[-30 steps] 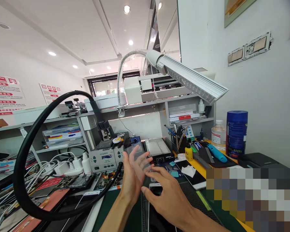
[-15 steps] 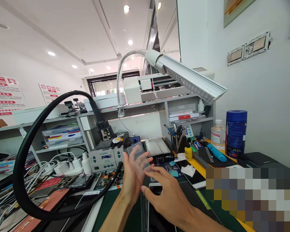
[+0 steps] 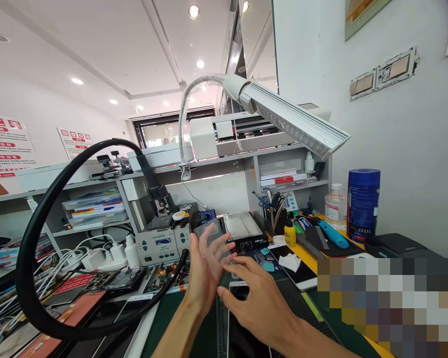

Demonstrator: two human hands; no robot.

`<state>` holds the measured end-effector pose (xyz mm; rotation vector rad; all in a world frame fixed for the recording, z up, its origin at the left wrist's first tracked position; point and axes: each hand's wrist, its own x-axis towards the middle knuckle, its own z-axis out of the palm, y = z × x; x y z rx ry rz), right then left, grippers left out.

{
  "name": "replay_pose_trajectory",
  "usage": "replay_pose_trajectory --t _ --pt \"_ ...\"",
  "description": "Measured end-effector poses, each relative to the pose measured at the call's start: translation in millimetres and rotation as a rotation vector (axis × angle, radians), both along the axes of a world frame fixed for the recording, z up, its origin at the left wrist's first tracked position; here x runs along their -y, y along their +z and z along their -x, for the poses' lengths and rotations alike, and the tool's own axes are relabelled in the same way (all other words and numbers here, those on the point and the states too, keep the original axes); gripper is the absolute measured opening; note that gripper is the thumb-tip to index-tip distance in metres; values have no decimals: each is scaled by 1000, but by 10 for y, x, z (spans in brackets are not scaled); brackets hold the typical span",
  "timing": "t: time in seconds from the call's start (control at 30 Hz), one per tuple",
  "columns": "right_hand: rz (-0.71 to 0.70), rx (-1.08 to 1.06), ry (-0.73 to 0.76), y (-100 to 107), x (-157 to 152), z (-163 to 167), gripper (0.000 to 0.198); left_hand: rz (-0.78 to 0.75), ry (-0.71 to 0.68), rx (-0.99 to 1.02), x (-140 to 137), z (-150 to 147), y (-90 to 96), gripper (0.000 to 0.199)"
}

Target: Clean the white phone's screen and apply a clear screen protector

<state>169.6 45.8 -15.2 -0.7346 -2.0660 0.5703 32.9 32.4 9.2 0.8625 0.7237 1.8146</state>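
My left hand point(image 3: 205, 271) is raised palm inward, thumb and fingers spread. A thin clear plastic film point(image 3: 212, 248), hard to make out, lies across its palm and fingers. From the right, my right hand point(image 3: 261, 296) reaches toward the lower edge of the left fingers. Its thumb and forefinger are apart, and its fingertips touch or nearly touch the film's edge. Beneath the right hand a phone with a white frame and dark screen point(image 3: 244, 338) lies on a dark perforated mat point(image 3: 289, 293), partly hidden by the hand.
A thick black hose point(image 3: 26, 248) loops across the left side. Behind stand a grey control station point(image 3: 160, 246) and a flat heating plate point(image 3: 242, 226). A white-framed phone point(image 3: 302, 278), a yellow bottle point(image 3: 290, 233) and a blue canister point(image 3: 363, 204) are on the right. A lamp point(image 3: 294, 119) hangs above.
The view has shifted very slightly. Both hands and the film hold almost the same pose.
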Motion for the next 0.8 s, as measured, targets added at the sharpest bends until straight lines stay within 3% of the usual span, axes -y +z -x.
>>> replay_pose_trajectory --t 0.8 --pt "-58 149 -89 -48 14 -16 43 88 -35 -56 -37 120 15 49"
